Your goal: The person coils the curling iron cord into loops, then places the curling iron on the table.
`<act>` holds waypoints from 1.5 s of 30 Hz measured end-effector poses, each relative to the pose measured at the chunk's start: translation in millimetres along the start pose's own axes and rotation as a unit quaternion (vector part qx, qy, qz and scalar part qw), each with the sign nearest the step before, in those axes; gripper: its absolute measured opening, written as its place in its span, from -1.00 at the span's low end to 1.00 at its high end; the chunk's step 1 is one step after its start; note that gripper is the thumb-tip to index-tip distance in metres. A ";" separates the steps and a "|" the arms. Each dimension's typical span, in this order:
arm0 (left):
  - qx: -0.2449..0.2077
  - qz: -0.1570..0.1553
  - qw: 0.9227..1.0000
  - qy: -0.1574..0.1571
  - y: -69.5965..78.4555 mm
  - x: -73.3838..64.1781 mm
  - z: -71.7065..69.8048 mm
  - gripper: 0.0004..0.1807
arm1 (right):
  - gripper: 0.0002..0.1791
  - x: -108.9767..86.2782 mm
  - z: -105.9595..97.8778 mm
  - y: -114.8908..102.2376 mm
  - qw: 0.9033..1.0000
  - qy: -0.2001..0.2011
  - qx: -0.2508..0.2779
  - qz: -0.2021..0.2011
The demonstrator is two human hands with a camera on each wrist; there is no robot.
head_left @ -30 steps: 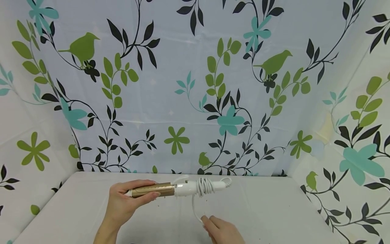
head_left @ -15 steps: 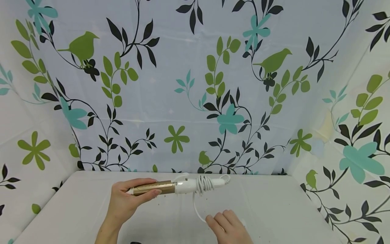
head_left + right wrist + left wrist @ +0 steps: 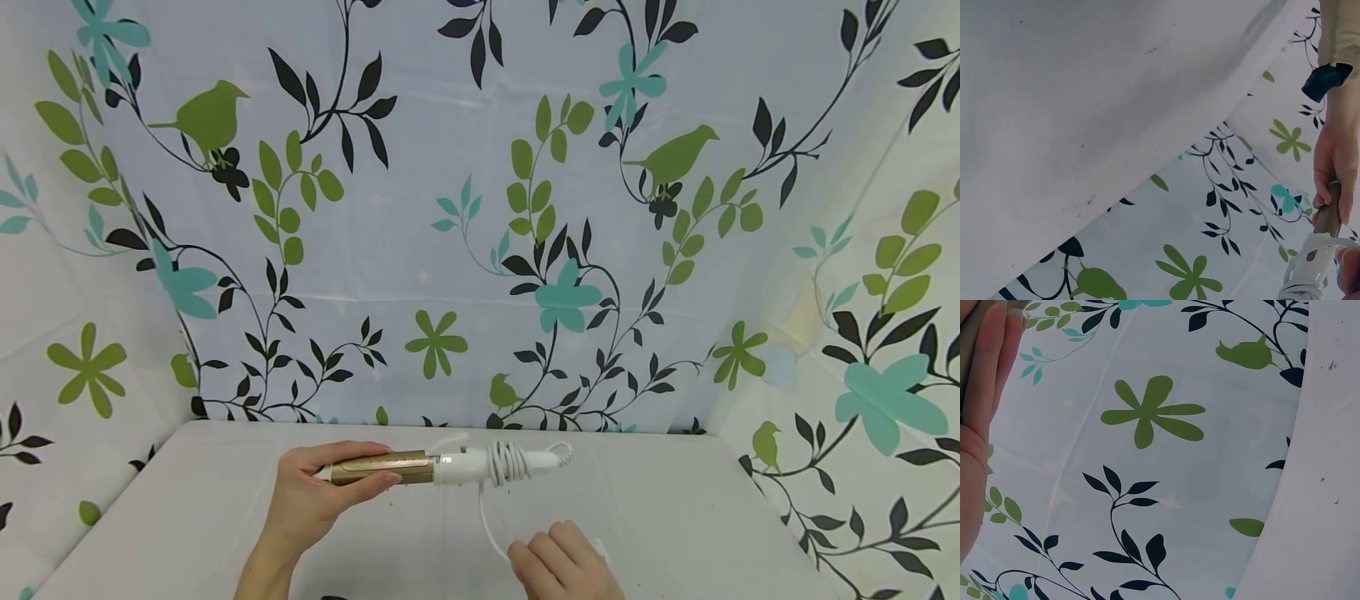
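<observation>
In the head view my left hand (image 3: pixel 303 496) grips a hair-styling iron (image 3: pixel 461 467) by its gold end, thumb below and fingers above. The iron lies level above the table, with its white handle to the right. Its white power cord (image 3: pixel 508 462) is wound in several turns around the handle, and one length hangs down. My right hand (image 3: pixel 566 562) holds that hanging length in curled fingers, low and right of the iron. The left wrist view catches only part of my left hand (image 3: pixel 982 381). In the right wrist view the white handle (image 3: pixel 1307 269) shows beside fingers.
A white table (image 3: pixel 675 517) lies below the hands, with small specks on it. Behind and at both sides hangs a cloth (image 3: pixel 390 250) printed with birds, leaves and flowers. A small dark object (image 3: pixel 333 597) shows at the bottom edge.
My right hand has shifted slightly right, its fingers now more curled, and the hanging cord follows it. The left hand and the iron have stayed almost in place.
</observation>
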State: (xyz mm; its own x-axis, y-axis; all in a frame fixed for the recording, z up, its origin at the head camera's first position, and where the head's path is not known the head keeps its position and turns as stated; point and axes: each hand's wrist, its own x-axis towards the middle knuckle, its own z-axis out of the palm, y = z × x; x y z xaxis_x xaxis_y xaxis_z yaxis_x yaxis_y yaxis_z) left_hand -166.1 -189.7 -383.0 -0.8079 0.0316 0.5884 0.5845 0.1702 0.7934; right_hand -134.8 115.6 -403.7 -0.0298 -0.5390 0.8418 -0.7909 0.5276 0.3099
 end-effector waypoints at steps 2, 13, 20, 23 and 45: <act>0.001 0.003 1.000 0.000 -0.1 0.0 0.1 -0.67 | -0.62 8.0 -4.1 2.0 1.000 0.009 -0.004 -0.016; -0.009 0.038 0.999 -0.002 0.7 -0.1 -0.2 -0.67 | -0.57 41.9 -16.1 11.9 0.993 0.073 -0.016 -0.087; 0.003 0.041 0.999 0.002 0.9 -0.7 0.0 -0.66 | -0.42 35.0 -14.0 10.6 0.995 0.066 -0.002 -0.070; 0.000 0.032 0.999 -0.005 1.0 -0.8 -0.3 -0.67 | -0.42 37.7 -15.3 11.2 0.995 0.065 -0.004 -0.073; -0.015 0.010 0.999 -0.038 0.4 -0.7 0.7 -0.67 | -0.69 67.1 -21.5 23.8 0.987 0.105 0.002 -0.123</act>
State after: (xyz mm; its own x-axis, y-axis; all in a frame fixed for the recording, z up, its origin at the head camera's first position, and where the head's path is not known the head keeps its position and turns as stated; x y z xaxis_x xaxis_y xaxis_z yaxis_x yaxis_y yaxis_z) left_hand -165.4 -189.0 -383.2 -0.7993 0.1096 0.5908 0.6009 0.1394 0.7871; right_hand -142.4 106.1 -330.4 0.2905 -0.5029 0.8141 -0.7603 0.3953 0.5155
